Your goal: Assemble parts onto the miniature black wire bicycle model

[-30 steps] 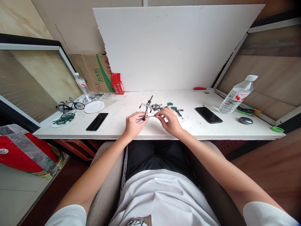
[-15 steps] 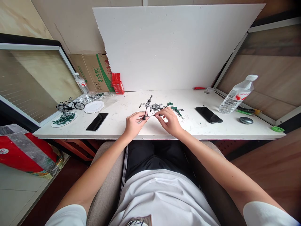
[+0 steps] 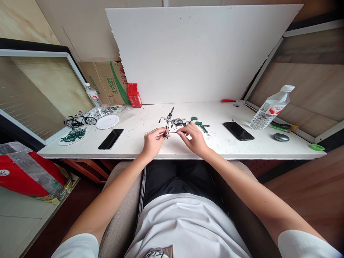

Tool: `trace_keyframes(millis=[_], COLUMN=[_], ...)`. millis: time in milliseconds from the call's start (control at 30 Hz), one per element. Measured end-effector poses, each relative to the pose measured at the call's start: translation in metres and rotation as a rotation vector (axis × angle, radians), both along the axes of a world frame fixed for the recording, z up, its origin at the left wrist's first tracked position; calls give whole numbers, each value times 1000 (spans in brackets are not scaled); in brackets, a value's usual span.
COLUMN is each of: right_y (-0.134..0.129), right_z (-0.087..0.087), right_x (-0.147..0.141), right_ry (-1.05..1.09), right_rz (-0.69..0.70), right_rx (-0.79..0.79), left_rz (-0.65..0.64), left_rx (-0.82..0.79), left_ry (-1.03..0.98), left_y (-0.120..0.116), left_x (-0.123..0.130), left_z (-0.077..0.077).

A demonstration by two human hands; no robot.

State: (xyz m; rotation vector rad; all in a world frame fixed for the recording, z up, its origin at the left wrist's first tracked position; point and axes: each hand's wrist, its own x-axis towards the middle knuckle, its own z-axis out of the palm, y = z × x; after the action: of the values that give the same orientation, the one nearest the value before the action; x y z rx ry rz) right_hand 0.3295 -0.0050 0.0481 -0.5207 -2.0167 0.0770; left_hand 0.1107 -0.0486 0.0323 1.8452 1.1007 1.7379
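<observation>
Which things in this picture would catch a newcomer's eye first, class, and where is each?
The big white board standing along the back of the table dominates. At the front middle, the left hand holds a small dark model part and the right hand a thin rod. A black model bicycle stands at far left.

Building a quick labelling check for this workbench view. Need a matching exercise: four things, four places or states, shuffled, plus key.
Things:
1. Left hand
2. Small red box
3. Right hand
4. Green lid

Places or states:
A. Gripping a thin dark tool
B. Near the front right corner of the white table
C. Holding a partly built model bicycle
D. Beside the cardboard carton

Right pairs: 1-C, 2-D, 3-A, 4-B.
</observation>
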Motion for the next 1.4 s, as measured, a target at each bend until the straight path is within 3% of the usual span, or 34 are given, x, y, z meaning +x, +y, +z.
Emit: trace_keyframes(millis=[267, 467, 767, 1000, 1200, 1400], right_y=[0, -12, -13, -13, -20, -18], right_z=[-4, 0, 2, 4, 10, 13], right_x=[-1, -4, -4, -2, 0, 2], right_ry=[13, -126, -138, -149, -163, -195], right_rz=[-2, -2, 68, -61, 59, 99], right_rx=[-30, -44, -82, -62, -190, -151], left_rz=[-1, 15, 27, 32, 46, 38], left_rx=[9, 19, 64, 127, 121, 138], left_ry=[-15, 2, -37, 30, 39, 58], left_y=[-1, -4, -4, -9, -12, -11], left_x=[2, 7, 7, 10, 9, 6], left_z=[0, 0, 1, 3, 7, 5])
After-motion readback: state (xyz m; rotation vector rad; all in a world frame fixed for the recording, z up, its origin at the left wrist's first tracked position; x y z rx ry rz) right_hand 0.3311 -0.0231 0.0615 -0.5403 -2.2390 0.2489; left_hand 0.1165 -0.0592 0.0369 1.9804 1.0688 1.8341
